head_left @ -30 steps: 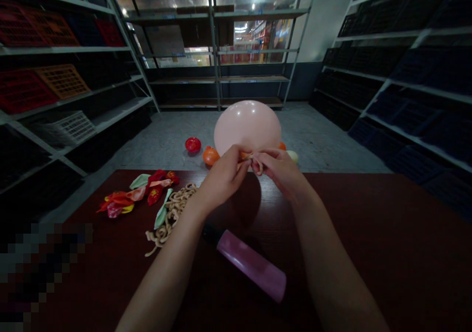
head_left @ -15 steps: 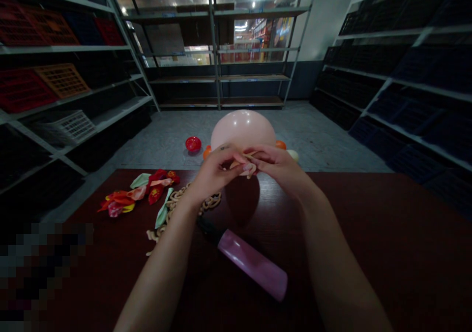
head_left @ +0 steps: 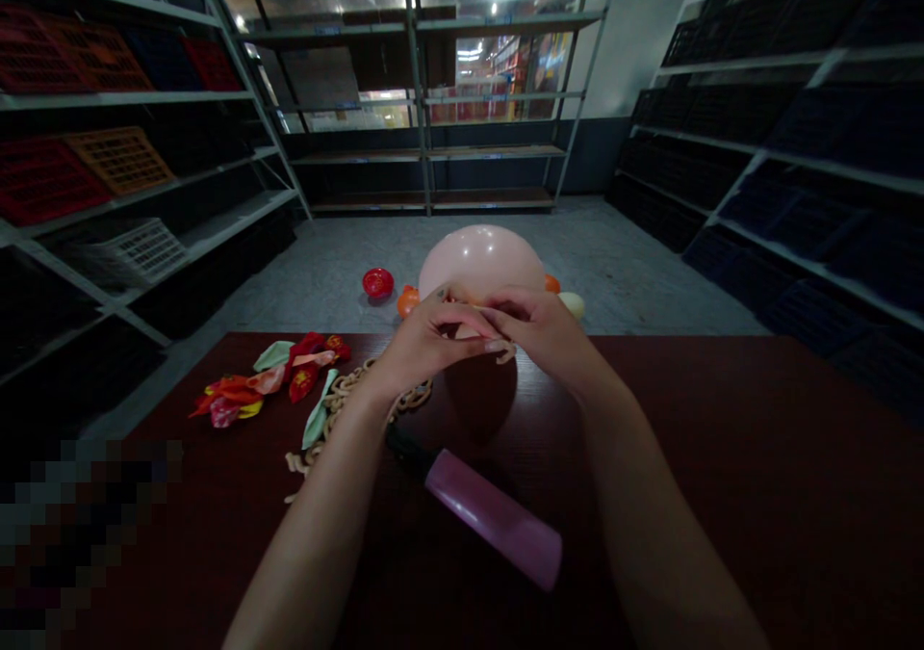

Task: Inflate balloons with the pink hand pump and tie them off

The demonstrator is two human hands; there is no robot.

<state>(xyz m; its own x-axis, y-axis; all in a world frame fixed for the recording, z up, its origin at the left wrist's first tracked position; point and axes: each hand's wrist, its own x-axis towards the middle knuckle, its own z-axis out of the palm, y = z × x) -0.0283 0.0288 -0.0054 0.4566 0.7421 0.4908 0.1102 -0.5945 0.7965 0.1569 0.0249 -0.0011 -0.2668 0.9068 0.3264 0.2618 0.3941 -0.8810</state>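
Observation:
A large inflated pale pink balloon (head_left: 480, 255) is beyond my hands, its near end hidden behind my fingers. My left hand (head_left: 425, 340) is closed, fingertips pinched at the balloon's neck. From the other side my right hand (head_left: 545, 330) pinches at the same spot, and the fingers of both hands meet. A small tan curled strip (head_left: 506, 352), perhaps a rubber band, sticks out below the fingertips. Under my hands lies a pink hand pump (head_left: 495, 518) with a black end, on its side.
On the dark red table (head_left: 722, 438), several uninflated balloons (head_left: 270, 380) and a heap of tan rubber bands (head_left: 346, 390) lie to the left. A red balloon (head_left: 377, 284), an orange balloon (head_left: 408, 301) and a cream balloon (head_left: 572, 305) show beyond the table. Shelves with crates (head_left: 115, 164) line the sides.
Both hands and the pink balloon have shifted slightly right. The tan strip now hangs below the fingertips, and the balloon's top sits a little lower.

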